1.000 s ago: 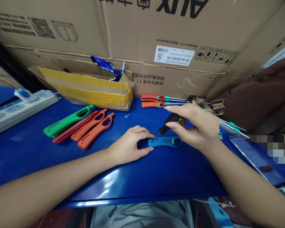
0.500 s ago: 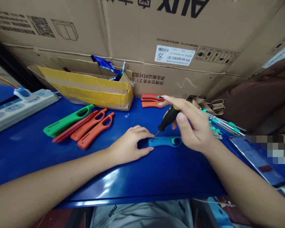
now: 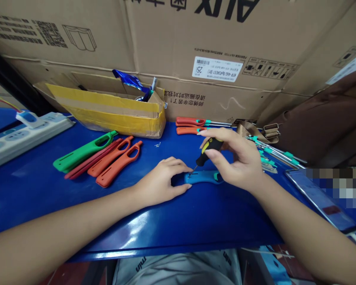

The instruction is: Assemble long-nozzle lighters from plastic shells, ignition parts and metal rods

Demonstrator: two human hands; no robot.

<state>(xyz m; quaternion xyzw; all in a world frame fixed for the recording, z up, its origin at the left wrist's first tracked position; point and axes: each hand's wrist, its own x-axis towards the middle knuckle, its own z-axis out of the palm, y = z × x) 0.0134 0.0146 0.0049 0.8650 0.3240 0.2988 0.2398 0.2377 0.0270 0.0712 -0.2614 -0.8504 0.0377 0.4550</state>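
A blue lighter handle [image 3: 203, 177] with a teal trigger lies flat on the blue table, its right end hidden behind my right hand. My left hand [image 3: 166, 180] grips its left end between thumb and fingers. Tilted above it is a black and yellow screwdriver [image 3: 207, 151], held by my right hand [image 3: 239, 158] with thumb and fingers round the grip. The screwdriver's tip meets the handle's left end, close to a dark slot. Behind my right hand lie a red lighter [image 3: 191, 122] and an orange lighter [image 3: 188, 130], the latter partly covered by my fingers.
Left of my hands lie a green handle casing [image 3: 80, 154], a red one [image 3: 91, 159] and orange ones [image 3: 118, 164]. Behind stands a yellow-taped box [image 3: 112, 114]. Metal rods with teal parts [image 3: 275, 152] and a phone [image 3: 323, 200] lie right. A power strip [image 3: 29, 136] sits left.
My right hand has turned around the screwdriver and its fingers have shifted on the grip, uncovering more of the lighters behind. My left hand and the blue handle stay in place.
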